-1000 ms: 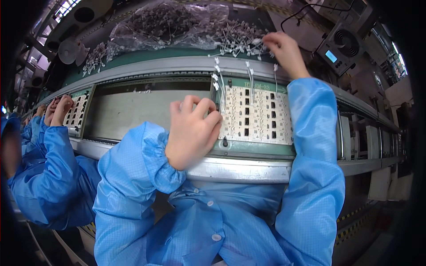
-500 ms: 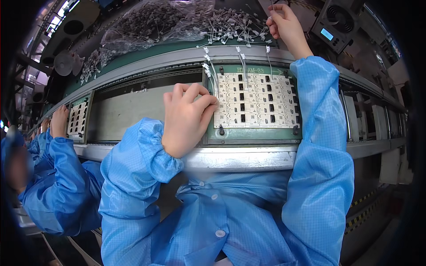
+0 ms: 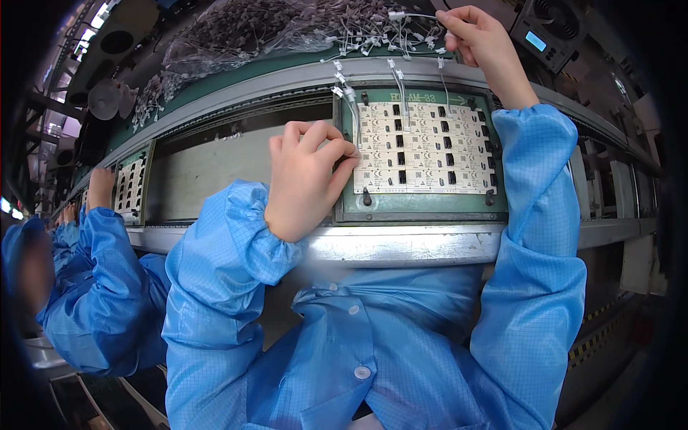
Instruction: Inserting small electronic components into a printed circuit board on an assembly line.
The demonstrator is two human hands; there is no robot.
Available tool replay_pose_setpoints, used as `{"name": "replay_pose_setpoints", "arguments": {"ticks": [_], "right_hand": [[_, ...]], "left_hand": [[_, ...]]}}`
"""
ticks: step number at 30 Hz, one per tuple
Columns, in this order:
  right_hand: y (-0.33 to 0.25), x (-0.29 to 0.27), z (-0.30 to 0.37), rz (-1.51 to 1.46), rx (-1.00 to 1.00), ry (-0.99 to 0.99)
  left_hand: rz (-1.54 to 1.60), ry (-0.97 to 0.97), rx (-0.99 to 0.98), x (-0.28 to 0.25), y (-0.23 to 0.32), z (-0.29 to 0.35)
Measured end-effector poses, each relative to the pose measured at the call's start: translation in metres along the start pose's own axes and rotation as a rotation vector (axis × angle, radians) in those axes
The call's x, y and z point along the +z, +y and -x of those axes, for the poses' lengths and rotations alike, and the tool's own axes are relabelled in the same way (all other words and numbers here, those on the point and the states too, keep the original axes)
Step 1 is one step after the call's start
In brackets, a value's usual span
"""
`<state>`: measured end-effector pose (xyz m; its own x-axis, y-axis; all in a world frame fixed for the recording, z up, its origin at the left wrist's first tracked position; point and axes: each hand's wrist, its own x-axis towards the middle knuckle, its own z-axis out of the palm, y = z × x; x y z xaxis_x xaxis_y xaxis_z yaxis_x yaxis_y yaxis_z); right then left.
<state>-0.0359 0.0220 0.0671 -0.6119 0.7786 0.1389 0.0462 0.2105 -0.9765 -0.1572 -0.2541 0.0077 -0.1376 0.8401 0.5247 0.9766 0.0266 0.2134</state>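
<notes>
A green carrier frame holds a panel of white circuit boards with black connectors. My left hand is closed in a pinch at the panel's left edge, where thin white wires run down to the fingertips; what lies between them is hidden. Beyond the carrier's far right corner, my right hand pinches one end of a short connector cable, its white plug pointing left. More connector cables lie from the far rail onto the boards.
A heap of loose cables on clear plastic spreads along the far side. A metal rail edges the conveyor in front of me. At the far right stands a dark device with a lit screen. Another person's hand works over a board panel at left.
My right hand has lifted a cable out from the heap's right end, and its plug now stretches left. My left hand keeps its pinch by the panel edge. The view has shifted slightly.
</notes>
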Motion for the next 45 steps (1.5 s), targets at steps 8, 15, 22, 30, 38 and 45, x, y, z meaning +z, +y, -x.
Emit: {"name": "replay_pose_setpoints", "arguments": {"ticks": [8, 15, 22, 30, 38, 45], "right_hand": [[0.021, -0.018, -0.003, -0.019, 0.016, -0.073], [-0.012, -0.004, 0.029, -0.309, -0.035, -0.209], [0.006, -0.03, 0.051, -0.013, -0.336, -0.325], [0.008, -0.011, 0.077, 0.021, -0.366, -0.246], [-0.003, -0.004, 0.092, 0.301, -0.367, -0.283], [0.006, 0.006, 0.095, 0.357, -0.582, -0.029]], "left_hand": [[0.062, -0.062, -0.054, -0.001, 0.006, -0.003], [-0.024, -0.083, 0.116, -0.013, 0.012, 0.001], [0.037, -0.464, 0.116, -0.032, -0.004, -0.038], [-0.091, -0.257, -0.131, 0.019, -0.116, -0.149], [-0.131, -0.103, 0.063, 0.057, -0.08, -0.155], [-0.263, -0.031, 0.141, 0.072, -0.084, -0.18]]}}
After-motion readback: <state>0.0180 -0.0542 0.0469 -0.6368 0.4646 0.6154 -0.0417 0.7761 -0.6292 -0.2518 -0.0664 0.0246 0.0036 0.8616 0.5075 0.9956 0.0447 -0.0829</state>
